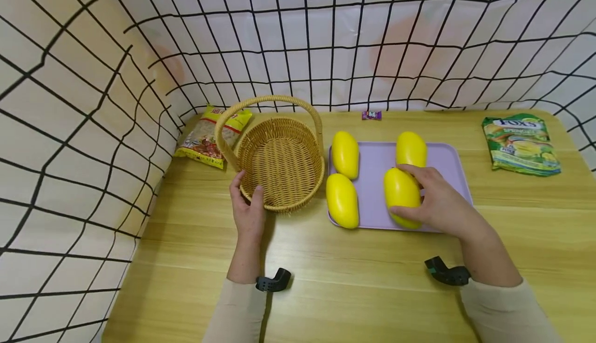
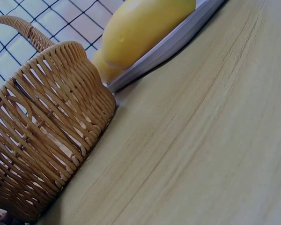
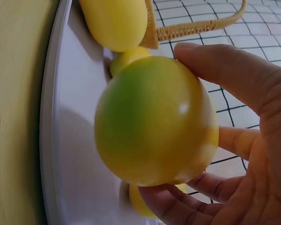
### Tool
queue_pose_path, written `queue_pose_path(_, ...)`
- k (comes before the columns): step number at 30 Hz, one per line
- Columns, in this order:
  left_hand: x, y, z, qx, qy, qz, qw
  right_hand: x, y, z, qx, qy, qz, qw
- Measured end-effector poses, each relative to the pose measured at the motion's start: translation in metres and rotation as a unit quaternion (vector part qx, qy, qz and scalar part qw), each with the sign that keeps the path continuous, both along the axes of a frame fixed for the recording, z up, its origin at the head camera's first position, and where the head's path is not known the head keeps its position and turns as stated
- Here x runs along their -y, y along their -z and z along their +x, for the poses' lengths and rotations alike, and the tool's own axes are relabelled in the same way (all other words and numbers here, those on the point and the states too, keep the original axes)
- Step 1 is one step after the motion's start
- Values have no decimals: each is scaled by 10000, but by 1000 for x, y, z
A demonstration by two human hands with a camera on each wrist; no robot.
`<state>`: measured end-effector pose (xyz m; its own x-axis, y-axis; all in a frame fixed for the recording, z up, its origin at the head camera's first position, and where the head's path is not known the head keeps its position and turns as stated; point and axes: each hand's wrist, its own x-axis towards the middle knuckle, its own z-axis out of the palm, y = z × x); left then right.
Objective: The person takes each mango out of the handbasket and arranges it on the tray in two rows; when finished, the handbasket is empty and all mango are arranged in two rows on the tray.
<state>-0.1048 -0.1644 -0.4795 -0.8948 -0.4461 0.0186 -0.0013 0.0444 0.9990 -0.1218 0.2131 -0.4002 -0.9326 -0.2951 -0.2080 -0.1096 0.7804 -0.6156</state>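
Observation:
My right hand grips a yellow mango at the front right of a lilac tray. The thumb lies along its near side and the fingers curve round the far side; the right wrist view shows a green patch on this mango. Behind it sits another mango, and two more, a rear one and a front one, lie along the tray's left edge. My left hand holds the near left rim of a round wicker basket, whose tall handle arches over it. Bare weave shows inside the basket.
A yellow food packet lies behind the basket to the left. At the back is a small purple wrapped sweet, and a green Fox's bag lies far right. Black wire mesh walls the table's back and sides.

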Motion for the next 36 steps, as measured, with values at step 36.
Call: queue_pose_path(36, 1, -3, 3, 148, -31, -190, 9997, -9, 13, -7, 335, 67, 520, 9981)
